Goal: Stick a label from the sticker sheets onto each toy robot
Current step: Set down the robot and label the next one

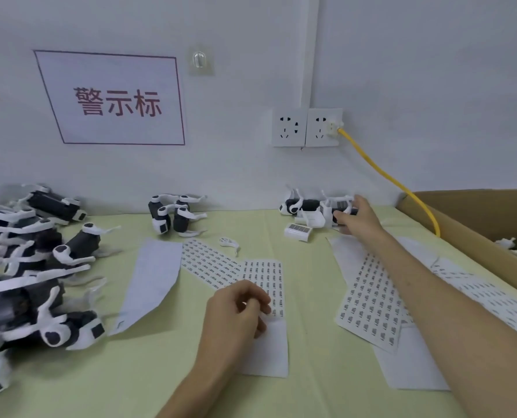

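The left hand, near and central, has its fingers curled and its thumb and forefinger pinch at a sticker sheet; whether a label has lifted I cannot tell. The right hand reaches far right and grips a toy robot lying against the wall, its long axis running left to right; which end is its head is unclear. The pinched sheet runs near to far, with printed labels on its far half and bare backing on the near half. More sheets lie under the right forearm. A pile of robots fills the left. The table cover is pale green. A cardboard box stands at the right, and a yellow cable runs to a wall socket. A red-bordered sign on the white wall reads 警示标. The label print is too small to read.
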Available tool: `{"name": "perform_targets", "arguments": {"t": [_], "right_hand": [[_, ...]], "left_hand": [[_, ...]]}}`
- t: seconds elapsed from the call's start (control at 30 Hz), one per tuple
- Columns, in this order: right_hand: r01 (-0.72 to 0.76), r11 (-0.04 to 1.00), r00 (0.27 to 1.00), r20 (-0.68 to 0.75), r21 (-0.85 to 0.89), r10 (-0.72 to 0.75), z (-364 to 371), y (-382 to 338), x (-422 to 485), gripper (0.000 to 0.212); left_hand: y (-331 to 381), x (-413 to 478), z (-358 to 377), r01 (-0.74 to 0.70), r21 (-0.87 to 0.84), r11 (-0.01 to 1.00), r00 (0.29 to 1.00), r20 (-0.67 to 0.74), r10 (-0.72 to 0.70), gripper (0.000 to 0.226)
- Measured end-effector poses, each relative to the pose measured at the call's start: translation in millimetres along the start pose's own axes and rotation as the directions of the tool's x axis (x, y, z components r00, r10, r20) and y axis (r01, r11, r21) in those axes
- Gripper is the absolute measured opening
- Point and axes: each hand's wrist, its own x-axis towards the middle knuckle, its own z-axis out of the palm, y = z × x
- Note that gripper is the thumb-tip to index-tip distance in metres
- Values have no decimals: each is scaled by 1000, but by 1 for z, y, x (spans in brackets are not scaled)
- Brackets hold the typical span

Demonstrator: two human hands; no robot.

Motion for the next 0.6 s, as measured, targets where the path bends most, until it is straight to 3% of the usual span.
{"name": "perform_targets", "arguments": {"t": [0.13, 0.23, 0.3, 0.47, 0.6], "right_hand": [[-2, 999, 998, -61, -36, 0, -1, 3, 5, 29], [194, 912, 968, -80, -360, -238, -5, 11, -8, 21], [311, 848, 906, -137, -428, -401, -9, 12, -22, 23], [440, 852, 821, -259, -284, -510, -18, -6, -67, 24], [467, 882, 831, -312, -57, -460, -17, -37, -111, 26]], "left_hand": [[0, 1, 1, 6, 9, 1000, 1000, 9, -6, 36], [-1, 1, 0, 14, 7, 1000, 1000, 11, -14, 36], [0, 1, -1, 13, 2, 1000, 1000, 18, -13, 37], [-1, 0, -2, 6, 16, 1000, 998, 56, -6, 37], [0, -2, -2, -15, 35, 999, 997, 70, 13, 34]]}}
